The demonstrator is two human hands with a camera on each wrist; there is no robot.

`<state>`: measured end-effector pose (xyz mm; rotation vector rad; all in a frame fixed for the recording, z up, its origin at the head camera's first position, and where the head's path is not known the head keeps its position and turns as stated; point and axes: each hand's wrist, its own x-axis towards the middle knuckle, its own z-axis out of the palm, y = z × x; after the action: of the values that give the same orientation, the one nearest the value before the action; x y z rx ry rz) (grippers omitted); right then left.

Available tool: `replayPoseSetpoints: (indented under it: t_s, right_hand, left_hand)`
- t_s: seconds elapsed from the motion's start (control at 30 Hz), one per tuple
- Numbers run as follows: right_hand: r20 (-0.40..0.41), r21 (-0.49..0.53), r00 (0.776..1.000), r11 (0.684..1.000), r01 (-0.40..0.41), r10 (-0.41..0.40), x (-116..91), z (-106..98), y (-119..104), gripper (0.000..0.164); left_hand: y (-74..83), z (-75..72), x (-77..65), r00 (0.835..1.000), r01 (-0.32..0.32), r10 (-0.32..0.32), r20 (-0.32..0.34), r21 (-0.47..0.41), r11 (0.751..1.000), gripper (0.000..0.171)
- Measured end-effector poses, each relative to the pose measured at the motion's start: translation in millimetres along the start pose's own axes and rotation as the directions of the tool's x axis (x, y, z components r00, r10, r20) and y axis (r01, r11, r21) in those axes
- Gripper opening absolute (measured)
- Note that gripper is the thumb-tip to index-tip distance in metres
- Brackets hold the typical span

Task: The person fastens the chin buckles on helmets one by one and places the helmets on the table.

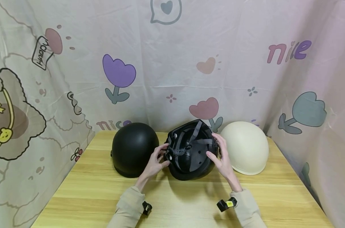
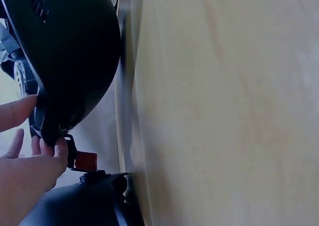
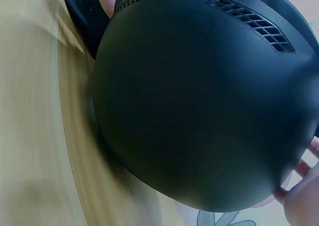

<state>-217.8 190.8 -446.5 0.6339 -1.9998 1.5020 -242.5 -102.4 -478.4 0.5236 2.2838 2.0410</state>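
Left hand (image 1: 156, 161) and right hand (image 1: 222, 156) both gripped the tilted middle helmet (image 1: 191, 152), one at each side, seemingly to steady it, hollow in full view!

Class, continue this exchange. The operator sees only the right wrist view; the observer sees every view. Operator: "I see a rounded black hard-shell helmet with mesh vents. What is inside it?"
Observer: The black helmet has grey webbing straps crossing its inside.
Operator: What stands beside it, on the person's right?
Observer: A smooth, cream-white rounded helmet, on the pale wooden table.
Operator: How is the left hand holding on?
Observer: The bare left hand grips the rim between thumb and fingers.
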Motion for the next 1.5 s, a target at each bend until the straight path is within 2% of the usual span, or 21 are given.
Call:
replayPoseSetpoints:
  t_s: [0.37, 0.6, 0.87, 1.0, 1.23, 1.5]
  right_hand:
    - [-0.024, 0.040, 0.999, 0.999, -0.029, 0.030, -2.3, -9.6, -0.1, 0.067]
    - [-0.006, 0.062, 0.993, 0.991, -0.119, 0.119, -6.4, -16.3, 3.6, 0.067]
    - [0.000, 0.058, 0.970, 0.968, -0.244, 0.244, -10.6, -23.5, 5.6, 0.065]
    - [-0.003, 0.083, 0.966, 0.962, -0.258, 0.259, -9.4, -26.0, 5.9, 0.063]
    - [0.009, 0.090, 0.956, 0.952, -0.291, 0.292, -11.7, -31.8, 10.6, 0.058]
    - [0.028, 0.045, 0.949, 0.948, -0.316, 0.315, -16.2, -39.3, 17.7, 0.050]
  left_hand:
    - [2.8, 0.5, 0.5, 0.997, -0.079, 0.079, -0.024, -0.020, 0.997, 0.065]
    - [1.2, 0.4, 0.2, 0.990, -0.132, 0.131, -0.045, -0.021, 0.991, 0.065]
    - [-1.0, -0.9, 2.5, 0.991, -0.122, 0.119, -0.062, -0.044, 0.992, 0.066]
    - [-1.7, -1.8, 3.1, 0.992, -0.118, 0.114, -0.062, -0.052, 0.992, 0.067]
    - [-1.2, -2.6, 3.4, 0.987, -0.154, 0.152, -0.052, -0.052, 0.987, 0.063]
    - [-0.7, -1.4, 4.1, 0.986, -0.162, 0.159, -0.043, -0.073, 0.984, 0.059]
